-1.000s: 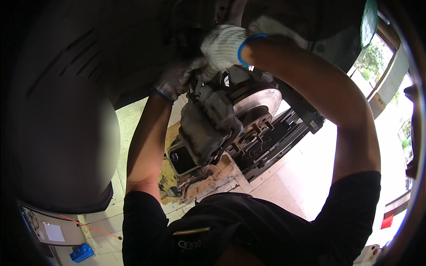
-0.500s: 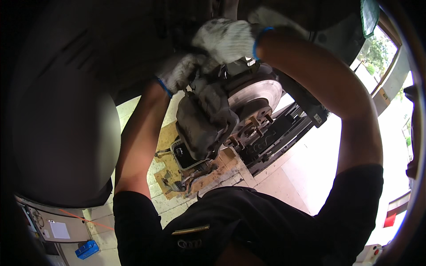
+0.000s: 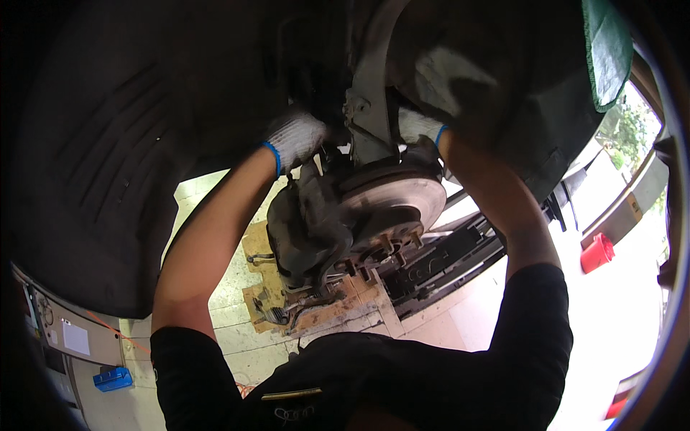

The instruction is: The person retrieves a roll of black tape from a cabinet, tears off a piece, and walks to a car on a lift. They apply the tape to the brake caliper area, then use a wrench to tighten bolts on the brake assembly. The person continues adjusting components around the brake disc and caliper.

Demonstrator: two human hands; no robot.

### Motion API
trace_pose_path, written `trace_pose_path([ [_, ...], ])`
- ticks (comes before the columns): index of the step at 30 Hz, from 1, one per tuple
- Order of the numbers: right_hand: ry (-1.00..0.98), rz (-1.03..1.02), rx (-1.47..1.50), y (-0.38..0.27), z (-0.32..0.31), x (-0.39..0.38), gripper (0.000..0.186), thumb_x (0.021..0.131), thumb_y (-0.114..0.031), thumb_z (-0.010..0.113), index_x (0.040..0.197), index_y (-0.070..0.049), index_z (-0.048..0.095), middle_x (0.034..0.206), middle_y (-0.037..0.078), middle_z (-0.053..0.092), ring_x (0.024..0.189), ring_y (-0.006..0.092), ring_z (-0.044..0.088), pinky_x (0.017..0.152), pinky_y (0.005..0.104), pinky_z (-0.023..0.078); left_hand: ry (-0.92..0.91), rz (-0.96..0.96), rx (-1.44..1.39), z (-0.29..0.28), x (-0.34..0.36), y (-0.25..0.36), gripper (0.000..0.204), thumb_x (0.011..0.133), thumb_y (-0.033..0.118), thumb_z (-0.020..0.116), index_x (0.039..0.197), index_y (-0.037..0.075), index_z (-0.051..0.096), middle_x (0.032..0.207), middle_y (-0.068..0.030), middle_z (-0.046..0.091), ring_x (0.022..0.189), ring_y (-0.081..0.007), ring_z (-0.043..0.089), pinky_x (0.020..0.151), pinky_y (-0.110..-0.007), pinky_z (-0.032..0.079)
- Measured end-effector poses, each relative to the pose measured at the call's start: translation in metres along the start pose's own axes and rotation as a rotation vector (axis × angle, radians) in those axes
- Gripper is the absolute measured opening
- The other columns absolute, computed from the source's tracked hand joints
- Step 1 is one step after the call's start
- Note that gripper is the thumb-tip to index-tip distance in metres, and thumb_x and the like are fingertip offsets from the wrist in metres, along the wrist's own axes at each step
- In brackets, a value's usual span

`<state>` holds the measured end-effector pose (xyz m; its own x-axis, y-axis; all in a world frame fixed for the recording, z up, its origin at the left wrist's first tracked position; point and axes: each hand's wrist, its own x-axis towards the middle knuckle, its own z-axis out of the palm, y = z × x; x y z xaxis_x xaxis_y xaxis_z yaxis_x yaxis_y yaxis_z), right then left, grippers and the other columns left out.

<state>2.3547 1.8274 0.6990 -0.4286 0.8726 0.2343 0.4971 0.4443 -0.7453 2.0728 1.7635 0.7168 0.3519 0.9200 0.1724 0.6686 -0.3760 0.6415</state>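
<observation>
My left hand (image 3: 296, 140), in a white knit glove with blue cuff, reaches to the top of the brake assembly, left of a grey metal strut (image 3: 374, 118); its fingertips are lost in shadow. On the strut's right, my right hand (image 3: 418, 127), gloved alike, is partly behind the metalwork, fingers hidden. Beneath them are the dark brake caliper (image 3: 291, 233) and the shiny brake disc (image 3: 402, 197), whose hub (image 3: 388, 244) carries several rusty studs.
The dark wheel-arch liner (image 3: 122, 187) surrounds the work; a green cover (image 3: 606, 50) hangs at upper right. Below lie stained cardboard (image 3: 262, 302) and greasy parts (image 3: 277, 316) on the tiled floor. A red bucket (image 3: 596, 253) is at right, a blue case (image 3: 113, 378) at lower left.
My hands have separated: the right moved rightward and down from above the left, to the strut's far side. The view has shifted, showing more strut and the red bucket.
</observation>
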Motion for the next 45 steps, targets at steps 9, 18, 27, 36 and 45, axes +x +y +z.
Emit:
trace_pose_path([
  [9, -0.064, -0.191, -0.182, 0.038, 0.008, 0.056, 0.047, 0.094, -0.01, 0.058, 0.14, -0.004, 0.052, 0.134, 0.019, 0.06, 0.11, 0.0306, 0.061, 0.096, 0.0393, 0.05, 0.174, -0.121, 0.299, -0.01, 0.016, 0.009, 0.05, 0.089, 0.025, 0.069, 0.132, 0.003, 0.057, 0.113, -0.0192, 0.068, 0.102, -0.0312, 0.066, 0.09, -0.04, 0.053],
  [18, 0.057, -0.235, -0.158, 0.034, 0.025, 0.053, 0.043, 0.09, -0.008, 0.06, 0.131, 0.001, 0.055, 0.125, 0.025, 0.062, 0.109, 0.0341, 0.063, 0.094, 0.0408, 0.053, 0.237, -0.046, 0.619, -0.004, 0.017, 0.001, 0.048, 0.094, 0.034, 0.06, 0.133, 0.006, 0.056, 0.13, -0.0207, 0.06, 0.116, -0.0364, 0.061, 0.098, -0.043, 0.05],
  [27, 0.093, -0.028, 0.045, 0.022, 0.029, 0.054, 0.026, 0.097, -0.003, 0.039, 0.113, 0.007, 0.056, 0.099, 0.021, 0.064, 0.087, 0.0255, 0.062, 0.08, 0.0407, 0.054, 0.154, 0.151, 0.372, -0.014, 0.017, -0.011, 0.028, 0.098, 0.019, 0.054, 0.112, -0.001, 0.068, 0.11, -0.0205, 0.069, 0.095, -0.0325, 0.066, 0.086, -0.039, 0.054],
  [36, 0.035, -0.08, 0.196, 0.016, 0.028, 0.046, 0.029, 0.099, -0.001, 0.036, 0.122, 0.004, 0.053, 0.094, 0.017, 0.063, 0.082, 0.0221, 0.062, 0.073, 0.0377, 0.056, -0.138, -0.272, 0.347, -0.04, 0.052, -0.024, 0.014, 0.088, 0.011, 0.067, 0.095, -0.002, 0.07, 0.072, -0.0073, 0.062, 0.063, -0.0157, 0.052, 0.056, -0.032, 0.043],
  [45, 0.225, -0.706, -0.781, 0.046, 0.023, 0.055, 0.034, 0.103, -0.012, 0.041, 0.132, -0.003, 0.056, 0.124, 0.012, 0.064, 0.106, 0.0282, 0.059, 0.102, 0.032, 0.044, -0.166, -0.323, -0.128, -0.037, 0.037, -0.026, 0.013, 0.09, 0.005, 0.061, 0.093, 0.004, 0.074, 0.061, -0.0002, 0.053, 0.052, -0.0103, 0.044, 0.05, -0.028, 0.04],
])
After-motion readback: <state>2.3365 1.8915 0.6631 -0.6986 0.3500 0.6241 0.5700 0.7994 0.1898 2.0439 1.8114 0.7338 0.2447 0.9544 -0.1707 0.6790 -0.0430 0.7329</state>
